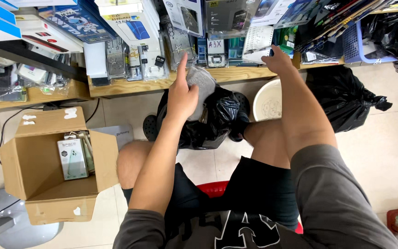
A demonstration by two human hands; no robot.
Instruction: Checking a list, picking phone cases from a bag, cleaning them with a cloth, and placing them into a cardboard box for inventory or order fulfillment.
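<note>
My left hand [182, 94] grips a grey glittery phone case [202, 87] above an open black plastic bag [212, 122] between my knees, with the index finger pointing up at the shelf. My right hand [278, 60] reaches to the low wooden shelf [129, 86] and rests on flat packets standing there; whether it grips one is hidden. The shelf is packed with several clear and boxed phone cases [143, 55].
An open cardboard box [47, 193] with a few boxed cases [72, 159] sits on the floor at left. A white bucket [265, 103] and another black bag [346, 97] lie right of my knees. I sit on a red stool [212, 188].
</note>
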